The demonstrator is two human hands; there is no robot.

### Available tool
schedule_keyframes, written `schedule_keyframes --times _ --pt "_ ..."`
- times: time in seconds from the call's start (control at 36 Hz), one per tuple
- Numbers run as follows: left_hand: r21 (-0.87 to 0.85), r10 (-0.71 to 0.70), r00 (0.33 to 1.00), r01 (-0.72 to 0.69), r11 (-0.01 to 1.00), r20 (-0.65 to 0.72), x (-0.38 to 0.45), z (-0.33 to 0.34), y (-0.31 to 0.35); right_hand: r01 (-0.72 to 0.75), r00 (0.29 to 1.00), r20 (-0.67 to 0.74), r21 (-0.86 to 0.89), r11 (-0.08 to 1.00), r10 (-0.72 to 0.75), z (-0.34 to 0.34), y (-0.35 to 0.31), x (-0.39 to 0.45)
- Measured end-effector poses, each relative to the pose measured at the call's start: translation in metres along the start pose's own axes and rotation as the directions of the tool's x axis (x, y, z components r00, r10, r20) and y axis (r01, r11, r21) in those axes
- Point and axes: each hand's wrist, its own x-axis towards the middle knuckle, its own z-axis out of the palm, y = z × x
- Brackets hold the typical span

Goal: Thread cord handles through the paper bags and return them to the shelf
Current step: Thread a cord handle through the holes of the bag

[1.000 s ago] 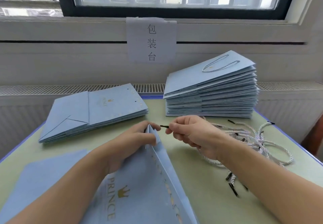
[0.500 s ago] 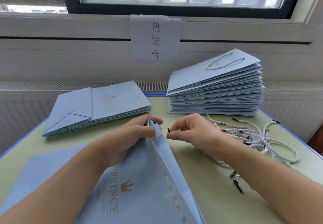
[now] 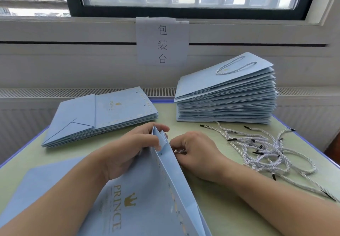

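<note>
Closing in since half a second ago, the right hand (image 3: pixel 195 151) now pinches a white cord (image 3: pixel 180 151) against the pale-blue paper bag (image 3: pixel 147 199), whose top edge the left hand (image 3: pixel 132 147) grips at 12 o'clock. Loose cords (image 3: pixel 265 152) lie at 2 o'clock near the table's right edge (image 3: pixel 312 145); an unthreaded stack (image 3: pixel 103 116) sits at 11 o'clock, a finished stack (image 3: pixel 226 99) at 1.

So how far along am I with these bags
Done: the tall right stack, whose top bag shows a cord handle. In hand: your left hand grips the open bag at its top edge while your right hand pinches a cord against its side. Left: the low left stack, holes still empty on top, the loose cords, and shelving.
</note>
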Motion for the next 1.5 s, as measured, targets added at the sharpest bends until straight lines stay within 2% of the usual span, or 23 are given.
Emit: schedule_keyframes --times 0.08,0.17,0.28,0.33,0.47,0.56,0.64,0.75,0.81,0.86,0.92,1.0,1.06,1.14,1.28,1.39,1.5 --pt "0.005 -0.005 1.000 0.005 1.000 0.002 0.000 0.000 0.001 -0.002 1.000 -0.012 0.103 0.995 0.003 0.004 0.001 0.000" --pt "0.014 -0.004 1.000 0.004 1.000 0.001 0.000 0.000 0.001 0.026 0.999 -0.033 0.126 0.992 -0.022 0.005 0.001 0.000" --pt "-0.004 0.002 1.000 -0.002 1.000 -0.006 0.000 -0.001 0.001 0.110 0.989 -0.095 -0.051 0.993 -0.114 0.003 -0.002 0.000" --pt "-0.007 0.005 1.000 -0.005 1.000 -0.010 0.000 0.000 0.002 0.119 0.984 -0.122 -0.076 0.990 -0.127 0.002 -0.001 -0.002" --pt "0.008 0.000 1.000 0.001 1.000 -0.025 0.000 0.002 0.001 0.016 0.988 -0.151 0.146 0.989 0.006 0.010 0.000 -0.001" --pt "0.008 0.000 0.999 0.000 1.000 -0.034 0.000 0.003 0.000 -0.037 0.996 -0.067 0.325 0.945 0.062 0.009 -0.004 -0.001" --pt "0.019 -0.009 0.999 0.010 1.000 -0.032 0.000 0.002 -0.001 -0.129 0.992 0.076 0.516 0.847 0.105 0.003 -0.007 -0.003" --pt "0.030 -0.022 0.999 0.023 0.999 -0.041 0.000 0.001 0.000 -0.320 0.936 0.332 0.651 0.689 0.120 -0.010 -0.011 -0.006" --pt "0.030 -0.030 0.998 0.032 0.999 -0.052 -0.001 0.001 0.001 -0.385 0.914 0.378 0.701 0.600 0.145 -0.016 -0.015 -0.007" --pt "0.030 -0.039 0.998 0.041 0.999 -0.058 -0.001 0.001 0.000 -0.401 0.914 0.353 0.728 0.556 0.197 -0.017 -0.019 -0.009" --pt "0.039 -0.036 0.997 0.038 0.999 -0.064 -0.001 0.001 -0.001 -0.384 0.923 0.301 0.692 0.611 0.239 -0.013 -0.020 -0.009" --pt "0.058 -0.028 0.995 0.034 0.998 -0.092 0.000 0.001 -0.003 -0.217 0.976 0.118 0.518 0.827 0.182 -0.001 -0.020 -0.009" --pt "0.054 -0.025 0.993 0.031 0.998 -0.111 0.000 0.001 -0.004 -0.142 0.989 0.022 0.427 0.893 0.146 0.005 -0.018 -0.008" --pt "0.010 -0.026 0.991 0.027 1.000 -0.128 0.001 -0.002 -0.005 -0.121 0.991 -0.002 0.426 0.896 0.135 0.005 -0.018 -0.008" --pt "-0.036 -0.014 0.990 0.009 0.999 -0.141 0.003 0.000 -0.006 -0.150 0.988 0.074 0.309 0.939 0.134 0.008 -0.018 -0.007" --pt "-0.014 -0.020 0.985 0.018 1.000 -0.170 0.005 0.002 -0.008 -0.179 0.982 -0.007 0.282 0.943 0.188 0.016 -0.018 -0.004" --pt "0.001 -0.013 0.987 0.013 1.000 -0.161 0.004 0.002 -0.009 -0.100 0.981 -0.128 0.313 0.944 0.146 0.020 -0.019 -0.006"
